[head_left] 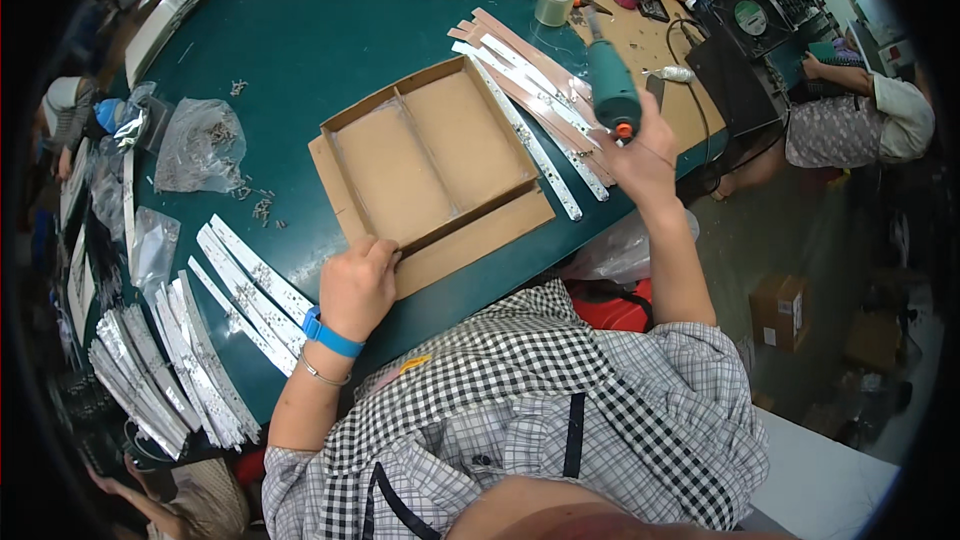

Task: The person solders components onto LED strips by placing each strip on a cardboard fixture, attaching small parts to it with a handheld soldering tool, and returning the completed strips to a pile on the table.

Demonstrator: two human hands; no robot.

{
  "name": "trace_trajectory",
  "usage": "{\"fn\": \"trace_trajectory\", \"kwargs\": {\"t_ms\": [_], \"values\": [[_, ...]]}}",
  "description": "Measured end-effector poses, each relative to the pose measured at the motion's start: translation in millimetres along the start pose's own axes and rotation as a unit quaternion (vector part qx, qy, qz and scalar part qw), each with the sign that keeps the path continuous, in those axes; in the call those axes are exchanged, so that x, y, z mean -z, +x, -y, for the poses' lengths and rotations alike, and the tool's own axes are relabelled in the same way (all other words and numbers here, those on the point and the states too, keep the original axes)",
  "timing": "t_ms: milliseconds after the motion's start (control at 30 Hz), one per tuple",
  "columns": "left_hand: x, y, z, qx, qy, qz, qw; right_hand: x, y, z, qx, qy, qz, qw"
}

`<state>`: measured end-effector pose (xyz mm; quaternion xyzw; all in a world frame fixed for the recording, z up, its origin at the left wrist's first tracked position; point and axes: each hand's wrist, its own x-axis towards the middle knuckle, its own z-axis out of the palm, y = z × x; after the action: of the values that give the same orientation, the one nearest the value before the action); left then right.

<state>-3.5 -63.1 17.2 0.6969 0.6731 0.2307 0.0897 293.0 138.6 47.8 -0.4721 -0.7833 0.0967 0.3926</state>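
**Left hand (358,290) on the box (395,165), green tool (612,85) in the right hand (648,155)**

The flat brown box sits on the green bench (265,60), right in front of the person. A thin wall (425,145) splits it in two. That wall runs away from the person and leans left at its far end.

The left hand is closer to the box. Its grip is closed on the near left corner, so the box lies just ahead and to the right of it.

The right grip is wrapped around the green tool. The tool's long side points away from the person and a bit left, with its thin tip at the far end. From this grip, the box lies to the left, a little way off.

Between them is a long white strip (518,130), close along the box's right side. A pile of brown and white strips (545,90) is nearer the right hand. I think that side gap matters most.
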Motion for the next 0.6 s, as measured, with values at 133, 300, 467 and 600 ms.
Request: {"fn": "trace_trajectory", "kwargs": {"t_ms": [133, 300, 467, 600], "values": [[0.1, 6.0, -0.1, -0.019, -0.022, -0.014, 0.999, -22.1, -18.7, 2.1, 0.084, -0.048, 0.030, 0.995], [3.3, -2.4, 0.3, -0.016, 0.000, -0.037, 0.999, -55.5, -33.0, 5.1, 0.113, -0.035, 0.083, 0.989], [-3.9, 7.5, -2.8, -0.021, -0.016, -0.051, 0.998, -60.5, -34.1, 1.0, 0.083, -0.009, 0.056, 0.995], [-8.4, 15.5, 1.3, -0.034, -0.044, -0.036, 0.998, -65.2, -34.0, -6.0, 0.076, -0.007, 0.058, 0.995]]}}
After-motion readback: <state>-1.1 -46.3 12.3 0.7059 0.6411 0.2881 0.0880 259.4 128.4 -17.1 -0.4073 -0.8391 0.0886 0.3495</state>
